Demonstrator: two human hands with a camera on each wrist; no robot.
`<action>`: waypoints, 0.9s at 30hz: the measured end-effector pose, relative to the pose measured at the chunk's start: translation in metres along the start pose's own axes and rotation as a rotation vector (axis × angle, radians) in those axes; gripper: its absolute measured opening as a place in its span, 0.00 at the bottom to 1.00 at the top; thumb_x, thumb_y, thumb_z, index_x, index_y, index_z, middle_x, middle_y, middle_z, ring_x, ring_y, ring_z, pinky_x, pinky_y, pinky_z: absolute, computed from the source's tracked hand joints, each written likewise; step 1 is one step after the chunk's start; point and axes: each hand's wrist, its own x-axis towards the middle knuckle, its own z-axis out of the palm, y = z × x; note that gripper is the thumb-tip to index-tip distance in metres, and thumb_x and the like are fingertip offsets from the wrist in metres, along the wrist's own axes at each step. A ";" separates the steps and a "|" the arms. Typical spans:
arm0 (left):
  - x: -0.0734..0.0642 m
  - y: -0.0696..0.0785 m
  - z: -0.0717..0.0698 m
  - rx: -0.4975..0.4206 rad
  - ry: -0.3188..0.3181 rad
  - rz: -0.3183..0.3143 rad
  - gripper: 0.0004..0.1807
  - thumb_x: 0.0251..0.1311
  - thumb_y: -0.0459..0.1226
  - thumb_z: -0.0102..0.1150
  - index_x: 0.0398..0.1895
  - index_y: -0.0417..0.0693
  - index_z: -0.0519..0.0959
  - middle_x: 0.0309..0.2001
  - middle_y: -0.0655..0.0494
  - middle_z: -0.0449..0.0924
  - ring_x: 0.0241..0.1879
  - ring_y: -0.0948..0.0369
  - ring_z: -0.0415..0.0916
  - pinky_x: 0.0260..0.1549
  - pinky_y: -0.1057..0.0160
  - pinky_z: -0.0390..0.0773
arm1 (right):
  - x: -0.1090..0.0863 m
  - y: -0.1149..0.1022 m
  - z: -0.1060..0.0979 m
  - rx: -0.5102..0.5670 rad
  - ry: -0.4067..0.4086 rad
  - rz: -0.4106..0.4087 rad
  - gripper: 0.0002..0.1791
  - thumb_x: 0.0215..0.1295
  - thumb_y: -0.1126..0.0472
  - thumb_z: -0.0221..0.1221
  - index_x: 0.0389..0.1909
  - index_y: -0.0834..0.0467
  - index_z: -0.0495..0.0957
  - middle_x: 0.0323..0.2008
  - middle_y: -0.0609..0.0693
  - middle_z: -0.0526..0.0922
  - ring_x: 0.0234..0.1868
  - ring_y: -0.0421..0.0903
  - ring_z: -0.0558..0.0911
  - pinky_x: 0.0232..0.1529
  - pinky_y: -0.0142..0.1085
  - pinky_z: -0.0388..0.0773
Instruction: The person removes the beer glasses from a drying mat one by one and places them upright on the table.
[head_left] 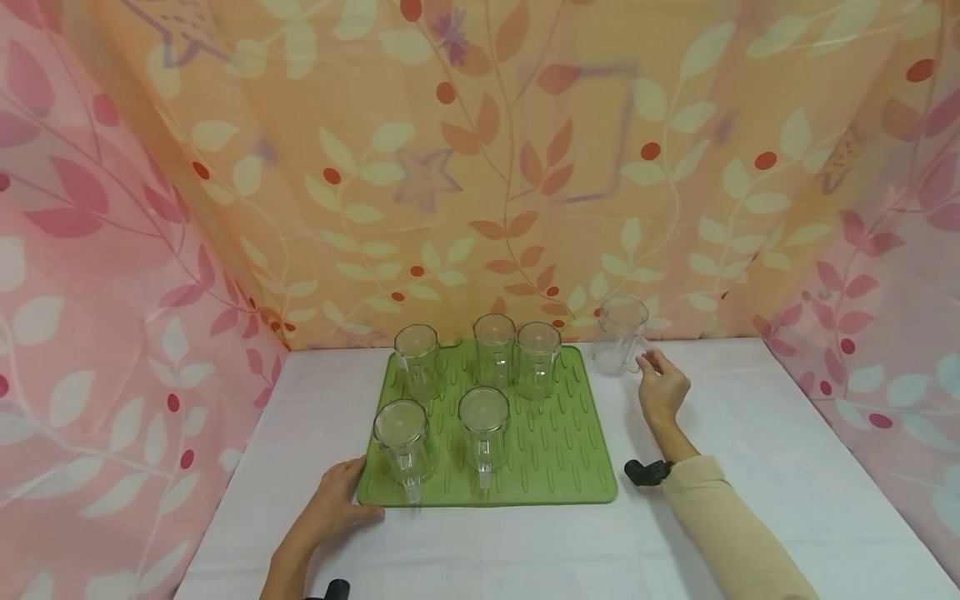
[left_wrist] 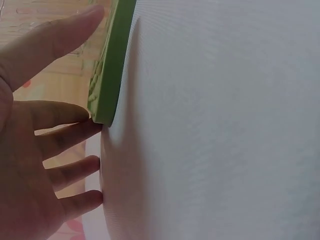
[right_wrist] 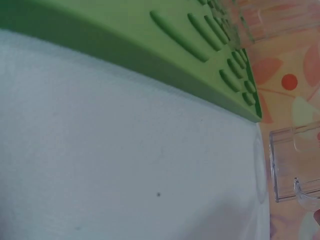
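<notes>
Fingertips of your right hand (head_left: 664, 390) pinch a clear mug (head_left: 618, 335) by its handle, just beside the far right corner of a green mat (head_left: 558, 462); whether the mug touches the white table (head_left: 525, 550), you cannot tell. Your left hand (head_left: 333, 504), thumb and fingers spread, touches the mat's near left corner. Five more clear mugs (head_left: 483, 421) stand on the mat.

Six clear mugs (head_left: 418, 367): five on one green mat (head_left: 562, 467), at its 11, 12, 1 and 8 o'clock and centre, plus a sixth mug (head_left: 615, 342) off its 2 o'clock. Two hands: left hand (head_left: 335, 502), right hand (head_left: 664, 388). Two black wrist pieces (head_left: 647, 472). One white surface (head_left: 555, 550).
</notes>
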 end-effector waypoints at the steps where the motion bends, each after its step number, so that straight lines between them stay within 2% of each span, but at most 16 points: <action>1: 0.000 0.001 0.000 0.005 -0.001 -0.003 0.55 0.38 0.44 0.79 0.69 0.28 0.61 0.66 0.31 0.65 0.68 0.34 0.55 0.67 0.33 0.58 | 0.000 0.002 0.000 -0.013 0.003 -0.002 0.07 0.55 0.75 0.65 0.36 0.73 0.83 0.32 0.68 0.86 0.26 0.13 0.71 0.27 0.09 0.64; 5: 0.001 0.001 0.001 0.022 -0.002 -0.003 0.56 0.37 0.43 0.80 0.69 0.29 0.61 0.67 0.33 0.64 0.68 0.35 0.55 0.66 0.34 0.59 | -0.001 0.010 0.001 -0.060 0.019 -0.008 0.06 0.55 0.75 0.64 0.34 0.72 0.84 0.32 0.67 0.86 0.26 0.13 0.70 0.30 0.08 0.63; 11: 0.001 -0.002 0.003 0.042 0.025 0.021 0.54 0.37 0.41 0.79 0.68 0.29 0.62 0.66 0.32 0.65 0.67 0.34 0.56 0.66 0.34 0.60 | -0.002 0.014 0.000 -0.101 0.039 -0.007 0.05 0.55 0.74 0.64 0.33 0.71 0.84 0.31 0.65 0.87 0.27 0.20 0.71 0.31 0.09 0.63; 19: 0.003 -0.001 0.005 0.095 0.053 0.002 0.51 0.39 0.40 0.78 0.68 0.30 0.64 0.64 0.33 0.68 0.65 0.34 0.59 0.63 0.33 0.63 | -0.004 0.016 0.001 -0.070 -0.008 0.008 0.06 0.55 0.74 0.65 0.34 0.72 0.83 0.32 0.68 0.86 0.26 0.13 0.70 0.32 0.08 0.63; 21: 0.004 -0.001 0.004 0.088 0.051 -0.004 0.51 0.40 0.40 0.78 0.68 0.30 0.64 0.64 0.33 0.67 0.65 0.34 0.58 0.63 0.32 0.63 | -0.004 0.015 0.000 -0.086 -0.016 0.018 0.07 0.56 0.72 0.66 0.35 0.71 0.83 0.32 0.67 0.86 0.27 0.19 0.75 0.31 0.08 0.64; 24: 0.003 0.001 0.002 0.069 0.044 -0.010 0.50 0.40 0.41 0.77 0.68 0.31 0.64 0.64 0.33 0.67 0.66 0.34 0.58 0.63 0.31 0.62 | -0.005 0.014 -0.003 -0.146 -0.039 0.043 0.11 0.56 0.67 0.68 0.39 0.69 0.84 0.34 0.65 0.87 0.31 0.39 0.86 0.32 0.12 0.67; 27: 0.002 0.001 0.001 0.064 0.040 -0.008 0.51 0.40 0.42 0.77 0.68 0.31 0.64 0.65 0.33 0.67 0.66 0.33 0.57 0.63 0.30 0.61 | -0.007 0.010 -0.009 -0.174 -0.082 0.077 0.19 0.56 0.63 0.69 0.47 0.68 0.82 0.38 0.67 0.86 0.40 0.59 0.87 0.36 0.20 0.73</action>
